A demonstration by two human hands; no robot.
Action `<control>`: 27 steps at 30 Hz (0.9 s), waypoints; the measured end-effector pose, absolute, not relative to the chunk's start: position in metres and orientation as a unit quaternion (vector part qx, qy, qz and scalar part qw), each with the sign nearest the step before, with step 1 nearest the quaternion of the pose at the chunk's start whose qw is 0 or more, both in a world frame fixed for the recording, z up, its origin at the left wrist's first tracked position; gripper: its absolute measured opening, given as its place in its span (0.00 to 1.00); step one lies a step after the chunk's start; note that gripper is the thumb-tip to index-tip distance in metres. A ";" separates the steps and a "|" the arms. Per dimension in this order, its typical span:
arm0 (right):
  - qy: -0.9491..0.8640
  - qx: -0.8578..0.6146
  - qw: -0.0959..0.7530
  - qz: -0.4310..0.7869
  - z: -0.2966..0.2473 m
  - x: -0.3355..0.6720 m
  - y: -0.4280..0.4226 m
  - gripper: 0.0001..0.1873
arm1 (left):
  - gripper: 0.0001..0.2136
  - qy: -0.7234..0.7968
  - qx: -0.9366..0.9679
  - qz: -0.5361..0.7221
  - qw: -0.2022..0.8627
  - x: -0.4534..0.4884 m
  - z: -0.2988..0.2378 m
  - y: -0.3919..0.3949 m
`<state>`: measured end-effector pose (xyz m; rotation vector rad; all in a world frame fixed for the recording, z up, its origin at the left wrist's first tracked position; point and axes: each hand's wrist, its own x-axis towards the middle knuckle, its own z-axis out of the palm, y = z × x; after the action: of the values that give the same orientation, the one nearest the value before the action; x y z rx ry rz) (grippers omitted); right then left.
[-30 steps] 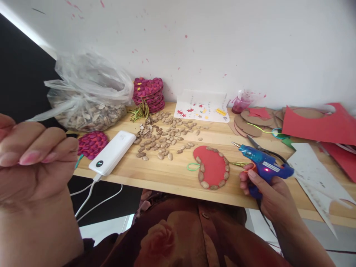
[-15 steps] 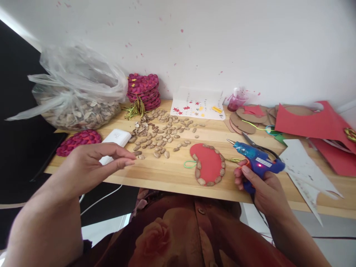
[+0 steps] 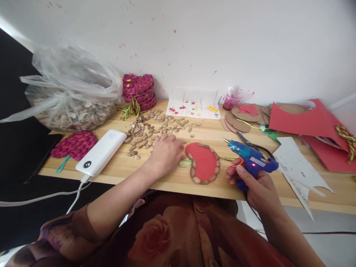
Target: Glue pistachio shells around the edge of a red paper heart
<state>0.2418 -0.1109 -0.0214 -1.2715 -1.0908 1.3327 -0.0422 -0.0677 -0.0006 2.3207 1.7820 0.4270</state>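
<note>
My left hand [image 3: 165,152] rests on the wooden table [image 3: 167,178] among loose seeds [image 3: 164,126], fingers curled down; the fingertips are hidden. Just to its right lies a red bean-shaped cutout [image 3: 204,161] rimmed with glued seeds, a green loop [image 3: 184,163] at its left end. My right hand [image 3: 257,185] grips a blue glue gun [image 3: 251,157] at the table's front edge, red light on, nozzle pointing left above the cutout's right side.
A white power bank [image 3: 101,152] with cable lies at the left beside a purple seed-covered piece [image 3: 73,144]. A plastic bag of shells [image 3: 69,96] and a purple stack [image 3: 138,91] stand behind. Scissors [image 3: 247,141], cardboard shapes [image 3: 239,122], red paper [image 3: 306,120] and white paper [image 3: 297,163] fill the right.
My left hand came down from close to the camera, crossed over the power bank, and now rests on the seeds by the red cutout. The right hand with the glue gun barely moved.
</note>
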 end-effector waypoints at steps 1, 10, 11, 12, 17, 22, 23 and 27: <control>-0.467 -0.515 0.478 0.536 -0.023 0.243 -0.111 0.09 | 0.05 0.606 0.780 0.130 0.088 -0.039 -0.001 -0.066; -0.611 -0.488 0.365 0.505 -0.024 0.241 -0.111 0.15 | 0.05 0.548 0.775 0.223 0.222 -0.047 0.002 -0.064; -0.616 -0.492 0.361 0.499 -0.022 0.240 -0.110 0.15 | 0.05 0.520 0.757 0.266 0.293 -0.054 0.005 -0.066; -0.618 -0.494 0.360 0.494 -0.021 0.239 -0.109 0.15 | 0.04 0.484 0.731 0.311 0.367 -0.063 0.008 -0.068; -0.615 -0.503 0.367 0.485 -0.020 0.235 -0.108 0.16 | 0.10 0.277 0.565 0.511 0.586 -0.110 0.030 -0.085; -0.620 -0.519 0.359 0.466 -0.023 0.237 -0.109 0.16 | 0.16 0.152 0.562 0.584 0.566 -0.158 0.051 -0.105; -0.616 -0.523 0.361 0.465 -0.023 0.237 -0.109 0.16 | 0.13 0.167 0.587 0.578 0.542 -0.166 0.053 -0.109; -0.597 -0.533 0.364 0.476 -0.022 0.236 -0.110 0.16 | 0.10 0.325 0.728 0.429 0.425 -0.185 0.060 -0.123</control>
<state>0.2361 -0.1100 -0.0218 -1.3701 -1.5368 1.2256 -0.1853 -0.1234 0.0602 1.8193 0.8114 1.0736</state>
